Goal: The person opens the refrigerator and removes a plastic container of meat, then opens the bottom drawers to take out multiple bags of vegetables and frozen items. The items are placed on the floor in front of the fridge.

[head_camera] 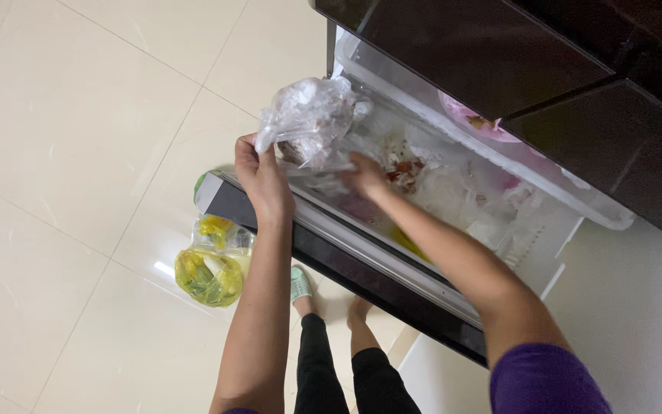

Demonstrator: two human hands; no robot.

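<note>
Frosted plastic bag (309, 119), clear and crumpled with something dark and frozen inside, is held up just above the near front corner of the open freezer drawer (362, 253). The left hand (260, 178) is closed on the bag's lower edge, fingers pinching the plastic, wrist over the drawer's dark front panel. The right hand (367, 175) reaches in from the other side, just behind the bag; its fingers press against the plastic over the drawer, but whether they actually grip it I cannot tell, since the bag hides the fingertips.

Inside the drawer, behind that hand, lie more frosted bags (453, 192), whitish and crumpled, with a reddish frozen lump (402, 167) among them. A pink bag (473, 119) shows at the drawer's back, under the dark glossy door panel (484, 46) above.

On the pale tiled floor (78, 153), just in front of the drawer, stands a clear bag of yellow-green produce (210, 274). Beneath the drawer's front are the person's feet, one in a green slipper (299, 282).
</note>
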